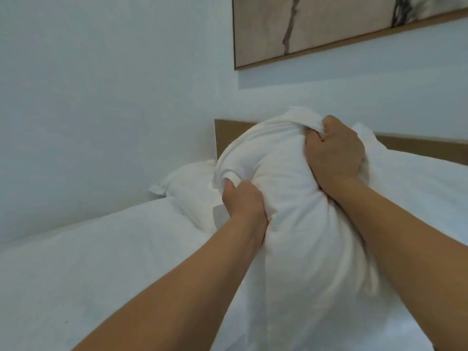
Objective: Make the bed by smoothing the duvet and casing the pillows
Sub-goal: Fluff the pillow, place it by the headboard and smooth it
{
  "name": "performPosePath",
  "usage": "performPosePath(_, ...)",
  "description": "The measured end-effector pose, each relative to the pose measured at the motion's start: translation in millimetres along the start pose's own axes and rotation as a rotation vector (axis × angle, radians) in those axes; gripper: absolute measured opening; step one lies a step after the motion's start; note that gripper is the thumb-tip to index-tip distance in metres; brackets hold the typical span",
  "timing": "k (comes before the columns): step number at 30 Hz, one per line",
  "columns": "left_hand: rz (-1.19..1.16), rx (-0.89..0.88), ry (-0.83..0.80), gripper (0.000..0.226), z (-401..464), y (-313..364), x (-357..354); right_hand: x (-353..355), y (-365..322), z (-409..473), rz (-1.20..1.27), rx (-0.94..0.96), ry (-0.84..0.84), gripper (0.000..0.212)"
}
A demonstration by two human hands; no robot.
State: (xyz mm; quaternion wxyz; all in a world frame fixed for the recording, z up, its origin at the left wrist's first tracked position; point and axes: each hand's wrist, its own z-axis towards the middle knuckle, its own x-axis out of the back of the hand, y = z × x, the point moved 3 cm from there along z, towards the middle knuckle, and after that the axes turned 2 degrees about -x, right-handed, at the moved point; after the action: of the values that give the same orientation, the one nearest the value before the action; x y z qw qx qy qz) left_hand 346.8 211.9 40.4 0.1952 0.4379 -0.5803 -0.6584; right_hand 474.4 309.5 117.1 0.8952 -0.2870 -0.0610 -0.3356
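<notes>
Both the left hand (241, 198) and right hand (334, 150) grip bunched pillowcase (253, 145) over a pillow (304, 224), apparently mid-casing; another pillow (187, 186) lies on the smoothed duvet (101, 249).

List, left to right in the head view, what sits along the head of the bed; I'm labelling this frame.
Pillow lying by the wall → left hand → held pillow → right hand → pillow at the headboard.
</notes>
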Motion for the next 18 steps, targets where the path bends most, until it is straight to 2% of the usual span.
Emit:
performPosePath(3, -0.134, -0.155, 0.043, 0.049, 23.0, 56.1, 58.3, -11.5, -94.0, 0.2, 0.156, 0.123, 0.098, 0.030)
performPosePath(7, -0.197, -0.310, 0.183, 0.057, 64.6, 124.2, 153.2, -46.6, -227.4, -13.1, 0.361, 0.278, 0.092, 0.030)
performPosePath(11, -0.260, -0.432, 0.325, 0.050, 110.8, 172.2, 263.0, -100.8, -362.9, -41.2, 0.483, 0.466, 0.024, 0.028)
performPosePath(15, -0.403, -0.463, 0.431, 0.059, 166.0, 187.4, 362.6, -173.5, -472.5, -81.4, 0.477, 0.678, -0.110, 0.024)
performPosePath(18, -0.272, -0.458, 0.563, 0.056, 210.0, 187.8, 418.3, -243.3, -526.6, -106.6, 0.420, 0.760, -0.249, 0.023)
